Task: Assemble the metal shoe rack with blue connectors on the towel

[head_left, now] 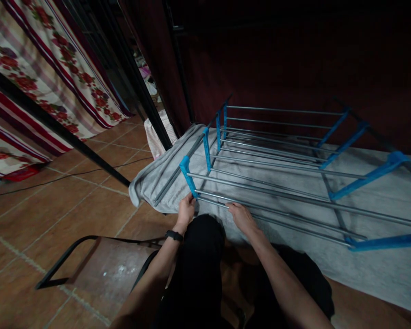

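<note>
A rack of grey metal rods (277,183) and blue plastic side brackets lies on its side on a grey blanket (164,173) on the floor. My left hand (186,209) is closed around the lower end of the nearest blue bracket (189,177), where a rod joins it. My right hand (241,215) is closed on the lowest metal rod (294,228) a short way to the right. My knees in dark trousers are just below both hands.
A brown board in a black metal frame (106,269) lies on the tiled floor at lower left. Floral curtains (55,59) hang at upper left, dark red fabric (294,59) behind the rack. A black cable (55,179) crosses the tiles.
</note>
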`<state>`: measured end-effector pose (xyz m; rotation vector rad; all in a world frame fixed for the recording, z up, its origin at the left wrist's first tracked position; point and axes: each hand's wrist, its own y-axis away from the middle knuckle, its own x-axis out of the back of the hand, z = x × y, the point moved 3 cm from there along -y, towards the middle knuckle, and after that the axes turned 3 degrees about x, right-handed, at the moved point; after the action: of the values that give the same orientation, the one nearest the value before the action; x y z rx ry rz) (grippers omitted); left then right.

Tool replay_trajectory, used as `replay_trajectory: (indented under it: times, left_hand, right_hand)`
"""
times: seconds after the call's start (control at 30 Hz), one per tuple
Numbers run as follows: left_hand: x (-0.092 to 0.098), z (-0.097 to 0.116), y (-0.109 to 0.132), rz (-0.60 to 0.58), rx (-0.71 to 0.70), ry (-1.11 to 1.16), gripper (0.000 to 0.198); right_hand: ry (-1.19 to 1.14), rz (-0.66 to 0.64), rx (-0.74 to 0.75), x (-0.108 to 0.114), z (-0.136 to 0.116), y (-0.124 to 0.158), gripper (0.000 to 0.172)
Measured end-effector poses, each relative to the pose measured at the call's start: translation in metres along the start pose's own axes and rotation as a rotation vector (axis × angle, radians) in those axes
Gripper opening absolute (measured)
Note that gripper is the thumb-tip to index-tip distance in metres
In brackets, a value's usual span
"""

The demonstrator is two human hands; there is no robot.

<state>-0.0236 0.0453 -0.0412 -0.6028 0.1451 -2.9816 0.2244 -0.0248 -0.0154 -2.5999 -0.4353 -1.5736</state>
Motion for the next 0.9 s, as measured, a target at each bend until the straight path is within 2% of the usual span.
replay_trajectory:
  times: [0.2, 0.53, 0.7, 0.8, 0.9]
  left_hand:
    - [-0.003, -0.002, 0.002, 0.008, 0.006, -0.033, 0.034]
    - [-0.005, 0.006, 0.005, -0.004, 0.046, 0.000, 0.038]
    - [0.011, 0.007, 0.013, 0.058, 0.090, -0.090, 0.046]
    - [0.027, 0.024, 0.024, 0.056, 0.055, -0.296, 0.047]
    - [0.030, 0.061, 0.046, 0.001, -0.191, -0.405, 0.039]
  right_hand:
    - [0.037, -0.002, 0.009, -0.001, 0.000, 0.000, 0.039]
    - [0.088, 0.025, 0.006, -0.004, -0.001, 0.002, 0.041]
    - [0.103, 0.059, 0.022, 0.002, -0.002, 0.005, 0.044]
    - [0.118, 0.065, 0.006, 0.006, 0.004, 0.007, 0.042]
    - [0.144, 0.064, -0.020, 0.009, 0.010, 0.012, 0.040]
